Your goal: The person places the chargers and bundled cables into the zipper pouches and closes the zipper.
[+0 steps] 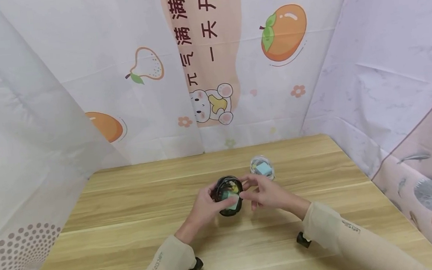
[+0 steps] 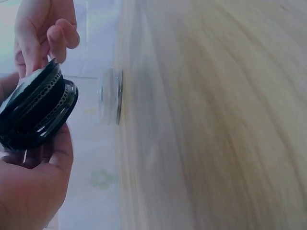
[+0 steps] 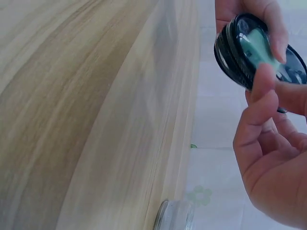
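Note:
A round black-rimmed case (image 1: 230, 214) with a clear top is held above the table, tilted. A pale green piece and something yellow show through its top. My left hand (image 1: 203, 204) grips the case from the left, thumb across the clear top and fingers behind. At the right rim, my right hand (image 1: 265, 192) holds the edge between thumb and bent fingers. The left wrist view shows the black case (image 2: 36, 112) edge-on, with stacked rims and beaded bands. Past the right hand, a clear round case (image 1: 262, 168) with a light blue piece inside stands on the table.
The wooden table (image 1: 139, 227) ends at the back against a printed cloth (image 1: 153, 123). More cloth hangs at the left and right sides. Dark bands (image 1: 196, 266) are on the underside of both wrists.

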Motion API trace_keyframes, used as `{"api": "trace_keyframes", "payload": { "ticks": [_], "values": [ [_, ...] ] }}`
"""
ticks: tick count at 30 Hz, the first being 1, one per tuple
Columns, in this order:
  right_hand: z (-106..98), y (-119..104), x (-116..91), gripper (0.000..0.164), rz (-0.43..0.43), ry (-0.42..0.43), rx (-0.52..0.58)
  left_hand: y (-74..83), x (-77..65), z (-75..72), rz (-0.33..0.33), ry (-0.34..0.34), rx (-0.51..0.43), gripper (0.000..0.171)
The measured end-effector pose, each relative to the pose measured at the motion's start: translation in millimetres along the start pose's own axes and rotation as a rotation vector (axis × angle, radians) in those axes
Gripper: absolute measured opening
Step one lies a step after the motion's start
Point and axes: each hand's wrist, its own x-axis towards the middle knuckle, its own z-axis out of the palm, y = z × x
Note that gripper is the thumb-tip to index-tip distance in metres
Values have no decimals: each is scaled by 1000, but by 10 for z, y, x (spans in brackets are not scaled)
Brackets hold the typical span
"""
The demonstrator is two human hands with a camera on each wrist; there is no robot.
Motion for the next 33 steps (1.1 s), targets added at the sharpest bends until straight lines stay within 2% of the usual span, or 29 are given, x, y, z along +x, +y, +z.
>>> {"api": "trace_keyframes", "payload": {
  "ticks": [7, 11, 14, 16, 18, 21, 23, 26, 31, 33],
  "values": [
    [18, 8, 16, 42, -2, 63, 13, 0, -5, 15, 15, 3, 54, 49],
    [26, 10, 25, 42, -2, 92, 27, 29, -18, 54, 52, 45, 66, 48],
    [34, -2, 36, 44, -10, 98, 33, 28, -26, 69, 101, 83, 120, 44],
    [44, -9, 43, 48, -64, 111, 29, 21, -22, 66, 153, 113, 204, 40],
    [62, -14, 47, 47, -137, 146, -3, 15, -11, 47, 214, 155, 330, 36],
    [97, -51, 40, 39, -252, 216, -110, 23, 5, 3, 315, 219, 528, 33],
    [125, -91, 35, 34, -279, 242, -188, 32, 15, -28, 375, 254, 647, 32],
    [168, -158, 40, 33, -299, 240, -272, 46, 30, -59, 451, 287, 817, 33],
    [236, -211, 69, 31, -261, 262, -374, 55, 40, -58, 554, 310, 1114, 35],
    [259, -207, 81, 30, -231, 272, -422, 66, 32, -45, 591, 310, 1200, 35]
  ]
}}
